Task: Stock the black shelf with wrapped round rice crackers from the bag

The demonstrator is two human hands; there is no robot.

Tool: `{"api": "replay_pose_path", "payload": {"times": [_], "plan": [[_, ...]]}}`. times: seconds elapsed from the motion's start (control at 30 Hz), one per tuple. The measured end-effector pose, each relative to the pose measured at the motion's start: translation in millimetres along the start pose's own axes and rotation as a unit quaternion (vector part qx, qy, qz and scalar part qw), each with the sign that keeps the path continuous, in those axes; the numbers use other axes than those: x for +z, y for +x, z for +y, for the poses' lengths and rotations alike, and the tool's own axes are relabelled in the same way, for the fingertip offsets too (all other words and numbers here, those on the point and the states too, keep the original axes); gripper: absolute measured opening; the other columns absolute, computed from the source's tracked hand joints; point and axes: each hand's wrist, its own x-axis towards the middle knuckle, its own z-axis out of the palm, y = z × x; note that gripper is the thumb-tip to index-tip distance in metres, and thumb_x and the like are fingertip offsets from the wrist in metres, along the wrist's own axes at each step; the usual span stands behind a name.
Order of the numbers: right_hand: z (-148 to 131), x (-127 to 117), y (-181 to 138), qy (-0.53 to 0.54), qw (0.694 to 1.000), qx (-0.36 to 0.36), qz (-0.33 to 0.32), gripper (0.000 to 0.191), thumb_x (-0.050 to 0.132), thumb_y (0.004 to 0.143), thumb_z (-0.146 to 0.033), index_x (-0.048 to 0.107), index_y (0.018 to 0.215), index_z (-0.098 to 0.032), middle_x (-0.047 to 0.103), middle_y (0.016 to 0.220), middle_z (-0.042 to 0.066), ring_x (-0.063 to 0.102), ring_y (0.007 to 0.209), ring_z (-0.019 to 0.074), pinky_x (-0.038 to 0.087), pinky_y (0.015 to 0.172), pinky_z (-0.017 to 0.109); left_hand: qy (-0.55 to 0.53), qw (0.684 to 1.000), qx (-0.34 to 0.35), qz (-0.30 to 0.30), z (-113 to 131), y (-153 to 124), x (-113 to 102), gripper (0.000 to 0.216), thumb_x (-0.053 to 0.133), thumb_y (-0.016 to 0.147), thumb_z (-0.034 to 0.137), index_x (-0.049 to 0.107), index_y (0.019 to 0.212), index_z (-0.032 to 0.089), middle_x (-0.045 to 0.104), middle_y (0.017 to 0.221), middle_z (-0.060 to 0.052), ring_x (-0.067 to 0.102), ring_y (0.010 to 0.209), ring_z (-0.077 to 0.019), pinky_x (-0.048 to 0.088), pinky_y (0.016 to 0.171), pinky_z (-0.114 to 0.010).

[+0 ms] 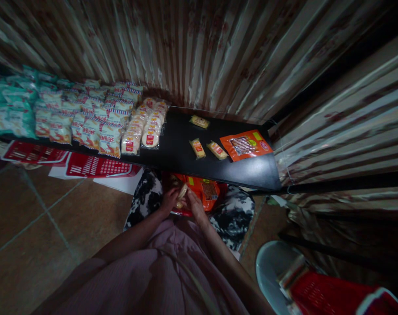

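My left hand (pixel 169 200) and my right hand (pixel 196 205) meet over my lap, just below the front edge of a black shelf (pixel 251 173). Between them is a small yellowish snack packet (pixel 182 194), and the fingers of both hands close around it. Under the hands lies an orange packet (pixel 207 191) on something red. On the shelf lie three small yellow snack packets (pixel 198 148) and an orange sausage packet (pixel 246 145).
Rows of bagged snacks (pixel 87 120) and round rice crackers (pixel 146 127) fill the shelf's left half. Red baskets (pixel 97 166) lie on the tiled floor below. A corrugated metal wall (pixel 199 48) stands behind. At the lower right are a pale stool (pixel 271 267) and a red basket (pixel 330 293).
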Motion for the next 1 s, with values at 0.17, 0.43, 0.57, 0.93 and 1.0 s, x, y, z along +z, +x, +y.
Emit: {"api": "replay_pose_path", "payload": {"times": [0.17, 0.43, 0.57, 0.93, 1.0], "plan": [[8.3, -0.1, 3.2, -0.025, 0.998, -0.046, -0.036, 0.053, 0.059, 0.071, -0.045, 0.053, 0.117, -0.02, 0.069, 0.082, 0.004, 0.067, 0.074, 0.0197, 0.054, 0.072, 0.035, -0.05, 0.997, -0.055, -0.006, -3.0, -1.1, -3.4, 0.026, 0.057, 0.072, 0.034, 0.066, 0.089, 0.017, 0.068, 0.08, -0.002, 0.062, 0.07, -0.0148, 0.047, 0.061, -0.023], [12.5, -4.8, 5.7, -0.185, 0.972, -0.142, 0.002, 0.043, 0.061, 0.069, -0.036, 0.054, 0.108, -0.018, 0.067, 0.083, 0.004, 0.065, 0.072, 0.0182, 0.053, 0.07, 0.033, -0.119, 0.986, -0.121, 0.004, -10.4, 6.4, -8.4, 0.033, 0.058, 0.072, 0.04, 0.067, 0.088, 0.013, 0.068, 0.075, -0.005, 0.061, 0.062, -0.014, 0.045, 0.053, -0.022], [5.7, -4.1, 3.8, -0.293, 0.943, -0.156, 0.027, 0.041, 0.059, 0.072, -0.03, 0.054, 0.11, -0.016, 0.067, 0.084, 0.005, 0.064, 0.072, 0.0177, 0.052, 0.071, 0.032, -0.133, 0.981, -0.144, -0.002, -9.5, 7.6, -8.1, 0.032, 0.052, 0.078, 0.037, 0.067, 0.092, 0.013, 0.068, 0.074, -0.004, 0.059, 0.056, -0.0118, 0.044, 0.049, -0.02], [-1.6, 5.1, -5.3, -0.46, 0.849, -0.238, 0.101, 0.065, 0.062, 0.072, -0.03, 0.041, 0.132, -0.019, 0.053, 0.124, 0.012, 0.051, 0.11, 0.0274, 0.04, 0.094, 0.043, -0.14, 0.978, -0.149, -0.04, -11.5, 9.9, -12.2, 0.031, 0.051, 0.078, 0.036, 0.067, 0.087, 0.011, 0.065, 0.067, -0.004, 0.055, 0.051, -0.0109, 0.037, 0.044, -0.019], [-2.1, 5.9, -5.6, -0.461, 0.845, -0.25, 0.104, 0.066, 0.062, 0.072, -0.03, 0.04, 0.133, -0.019, 0.051, 0.128, 0.011, 0.046, 0.117, 0.0278, 0.036, 0.099, 0.044, -0.134, 0.978, -0.156, -0.047, -12.4, 11.2, -11.6, 0.035, 0.048, 0.08, 0.039, 0.067, 0.084, 0.011, 0.061, 0.057, -0.002, 0.049, 0.042, -0.0092, 0.032, 0.04, -0.019]]}}
